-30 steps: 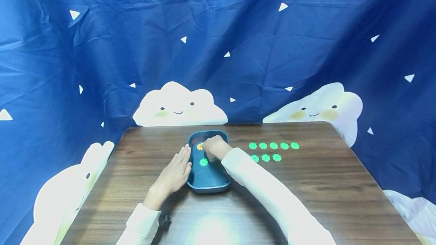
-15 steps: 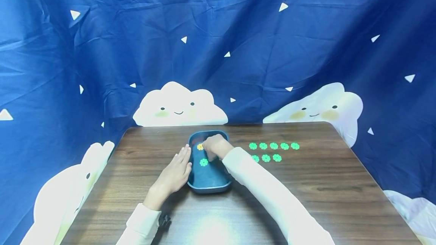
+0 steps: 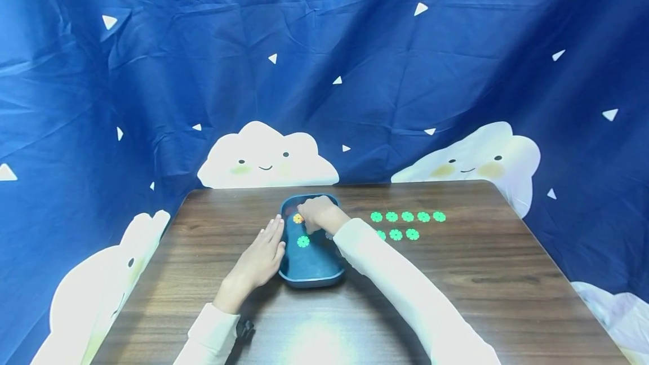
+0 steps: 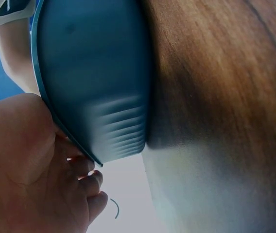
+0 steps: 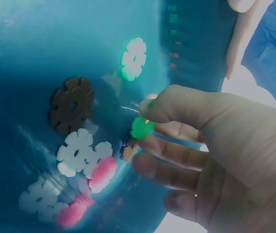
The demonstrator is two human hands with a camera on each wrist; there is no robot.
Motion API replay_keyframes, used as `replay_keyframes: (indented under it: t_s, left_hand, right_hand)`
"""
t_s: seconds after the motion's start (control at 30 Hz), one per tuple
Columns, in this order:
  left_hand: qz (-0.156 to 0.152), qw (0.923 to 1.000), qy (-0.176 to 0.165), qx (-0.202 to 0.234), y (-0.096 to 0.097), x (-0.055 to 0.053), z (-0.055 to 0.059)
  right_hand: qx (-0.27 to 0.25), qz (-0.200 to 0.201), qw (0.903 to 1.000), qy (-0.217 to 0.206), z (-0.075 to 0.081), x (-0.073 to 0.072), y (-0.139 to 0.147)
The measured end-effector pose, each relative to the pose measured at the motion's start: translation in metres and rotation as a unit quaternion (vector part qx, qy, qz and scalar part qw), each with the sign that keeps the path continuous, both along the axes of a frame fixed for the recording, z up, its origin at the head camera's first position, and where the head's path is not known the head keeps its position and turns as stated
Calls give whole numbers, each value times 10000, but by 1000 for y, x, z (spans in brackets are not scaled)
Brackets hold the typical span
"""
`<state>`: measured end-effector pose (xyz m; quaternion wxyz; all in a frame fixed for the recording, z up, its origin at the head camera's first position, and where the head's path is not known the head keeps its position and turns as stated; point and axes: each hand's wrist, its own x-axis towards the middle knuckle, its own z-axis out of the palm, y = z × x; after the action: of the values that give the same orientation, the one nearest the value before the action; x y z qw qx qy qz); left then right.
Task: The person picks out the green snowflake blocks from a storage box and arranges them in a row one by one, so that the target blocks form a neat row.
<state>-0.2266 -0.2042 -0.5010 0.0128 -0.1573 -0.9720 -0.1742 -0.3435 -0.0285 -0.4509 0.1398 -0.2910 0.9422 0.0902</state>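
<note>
A blue plastic tray holds flower-shaped snowflake discs. My right hand reaches inside its far part; in the right wrist view, thumb and fingers pinch a green snowflake disc. Just below the fingertips is an orange-brown disc. Another green disc, a dark brown disc, white discs and a pink disc lie on the tray bottom, some hidden by my hand in the head view. My left hand rests with straight fingers along the tray's left rim.
To the right of the tray, green discs lie on the wooden table in two rows, with a far-row disc and a nearer-row disc. My right sleeve covers part of the nearer row's left end. A blue cloud-patterned curtain hangs behind.
My right hand has shifted slightly up and away inside the tray, with its fingers turned more to the left. The left hand and the tray stay where they were.
</note>
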Motion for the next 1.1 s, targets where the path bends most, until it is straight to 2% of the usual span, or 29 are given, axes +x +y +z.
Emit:
replay_keyframes:
  t_s: [0.27, 0.5, 0.73, 1.1]
  left_hand:
    - [-7, 9999, 68, -100, 0, 0, 0]
    - [9, 9997, 109, -198, -1, 0, 1]
    - [7, 9998, 97, -162, -1, 0, 1]
    - [-64, 9997, 115, -228, -1, 0, 0]
  right_hand:
    - [-298, 207, 9992, 178, 4, 1, 7]
    - [-843, 313, 9952, 390, 12, 6, 24]
    - [-1183, 230, 9914, 501, 21, 9, 49]
    - [-1345, 76, 9881, 742, 32, 17, 100]
